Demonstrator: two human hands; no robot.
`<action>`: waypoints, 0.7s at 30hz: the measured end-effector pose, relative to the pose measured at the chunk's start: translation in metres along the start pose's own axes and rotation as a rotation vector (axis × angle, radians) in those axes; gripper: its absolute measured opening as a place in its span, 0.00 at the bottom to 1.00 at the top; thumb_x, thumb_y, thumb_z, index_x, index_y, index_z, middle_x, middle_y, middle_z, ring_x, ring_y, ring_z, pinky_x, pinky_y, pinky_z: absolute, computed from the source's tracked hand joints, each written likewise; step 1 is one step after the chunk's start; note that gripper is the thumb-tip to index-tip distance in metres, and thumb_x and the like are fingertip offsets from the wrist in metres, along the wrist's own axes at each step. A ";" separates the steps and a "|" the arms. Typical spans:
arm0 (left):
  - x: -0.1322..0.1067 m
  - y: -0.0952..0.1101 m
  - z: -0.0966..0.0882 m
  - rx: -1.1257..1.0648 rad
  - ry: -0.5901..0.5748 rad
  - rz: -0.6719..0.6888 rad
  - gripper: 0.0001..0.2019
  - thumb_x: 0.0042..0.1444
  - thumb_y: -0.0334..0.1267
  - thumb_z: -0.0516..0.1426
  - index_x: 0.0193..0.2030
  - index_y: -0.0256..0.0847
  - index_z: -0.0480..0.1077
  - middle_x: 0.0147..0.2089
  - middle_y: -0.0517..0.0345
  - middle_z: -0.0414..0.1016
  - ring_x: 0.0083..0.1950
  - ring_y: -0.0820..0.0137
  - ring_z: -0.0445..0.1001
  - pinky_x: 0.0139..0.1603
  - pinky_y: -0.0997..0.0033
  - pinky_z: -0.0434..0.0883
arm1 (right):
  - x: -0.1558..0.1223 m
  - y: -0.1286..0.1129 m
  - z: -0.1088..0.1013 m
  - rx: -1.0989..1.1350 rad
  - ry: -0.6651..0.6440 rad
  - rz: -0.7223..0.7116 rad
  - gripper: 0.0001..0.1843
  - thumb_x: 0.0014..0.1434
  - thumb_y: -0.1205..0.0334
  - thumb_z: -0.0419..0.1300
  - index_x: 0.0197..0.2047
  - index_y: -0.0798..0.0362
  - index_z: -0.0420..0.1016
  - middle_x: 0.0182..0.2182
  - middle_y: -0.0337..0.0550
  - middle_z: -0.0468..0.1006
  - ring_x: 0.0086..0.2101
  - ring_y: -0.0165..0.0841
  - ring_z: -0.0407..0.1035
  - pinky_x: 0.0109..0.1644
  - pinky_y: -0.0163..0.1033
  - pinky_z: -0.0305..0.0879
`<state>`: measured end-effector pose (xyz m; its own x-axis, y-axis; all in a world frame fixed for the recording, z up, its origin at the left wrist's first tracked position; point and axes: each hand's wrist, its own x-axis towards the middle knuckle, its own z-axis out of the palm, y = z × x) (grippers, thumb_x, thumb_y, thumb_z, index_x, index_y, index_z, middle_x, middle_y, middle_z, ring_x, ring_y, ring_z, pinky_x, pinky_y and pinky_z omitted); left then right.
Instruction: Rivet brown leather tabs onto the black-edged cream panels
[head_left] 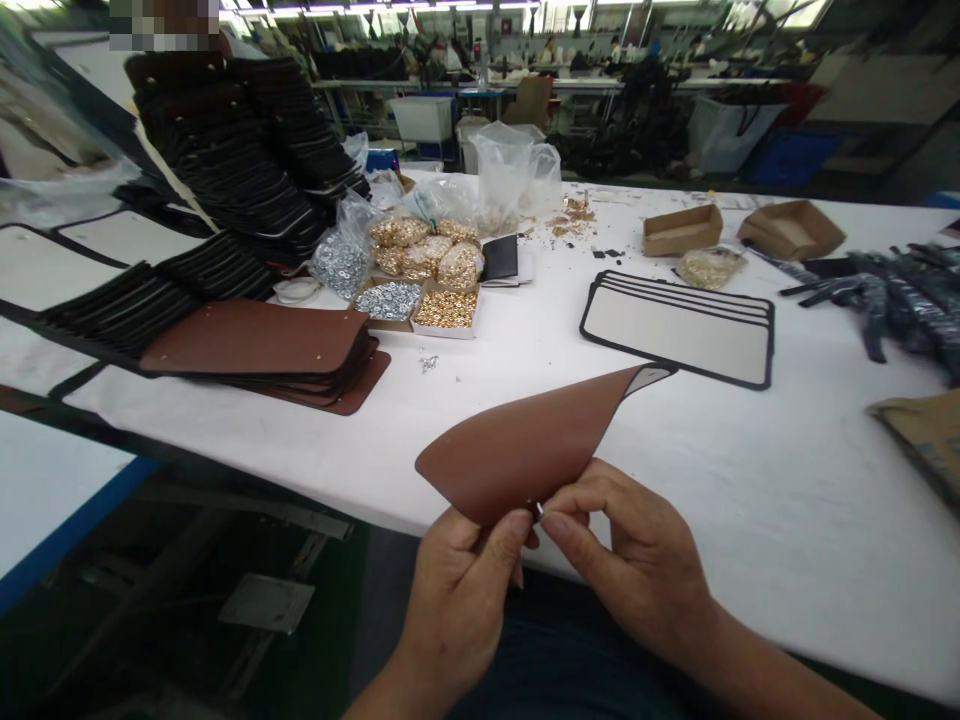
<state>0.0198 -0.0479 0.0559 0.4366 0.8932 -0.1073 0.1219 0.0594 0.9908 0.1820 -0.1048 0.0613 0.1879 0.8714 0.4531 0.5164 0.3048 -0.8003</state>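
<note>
A brown leather panel (525,445) is bent over the near edge of the white table (750,480), its pale lining showing at the far tip. My left hand (465,590) pinches its lower edge between thumb and fingers. My right hand (622,550) pinches the same spot from the right, thumb and forefinger closed on a small dark piece that I cannot make out. Both hands meet at the panel's near edge.
A stack of brown panels (262,345) lies at left, with black-edged pieces (225,150) piled behind. Trays and bags of gold rivets (446,308) and silver rivets (388,300) sit mid-table. White black-rimmed panels (679,330), cardboard boxes (679,230) and dark straps (892,295) lie to the right.
</note>
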 end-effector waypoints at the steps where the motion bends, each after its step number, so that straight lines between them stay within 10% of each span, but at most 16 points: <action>1: 0.000 0.002 0.000 0.055 0.016 0.034 0.16 0.62 0.44 0.59 0.26 0.38 0.74 0.21 0.62 0.69 0.23 0.74 0.67 0.24 0.77 0.64 | 0.000 -0.001 0.000 -0.022 0.001 -0.011 0.06 0.65 0.68 0.63 0.35 0.50 0.76 0.28 0.34 0.75 0.28 0.26 0.69 0.32 0.32 0.63; 16: -0.005 0.002 -0.001 0.347 0.177 0.225 0.15 0.60 0.41 0.60 0.22 0.43 0.75 0.20 0.61 0.73 0.23 0.67 0.70 0.44 0.65 0.76 | -0.004 -0.003 0.002 0.007 -0.061 0.153 0.09 0.66 0.62 0.62 0.32 0.49 0.76 0.26 0.33 0.69 0.27 0.26 0.64 0.31 0.33 0.61; 21: -0.010 -0.012 0.002 0.335 0.257 0.216 0.08 0.57 0.43 0.65 0.40 0.46 0.84 0.40 0.53 0.86 0.43 0.55 0.81 0.55 0.58 0.74 | -0.007 -0.005 0.004 0.129 -0.066 0.338 0.12 0.65 0.57 0.62 0.30 0.50 0.75 0.26 0.34 0.70 0.28 0.28 0.64 0.33 0.34 0.62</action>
<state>0.0157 -0.0581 0.0452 0.2543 0.9531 0.1641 0.3522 -0.2493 0.9021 0.1742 -0.1105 0.0610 0.2738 0.9528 0.1313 0.3238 0.0372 -0.9454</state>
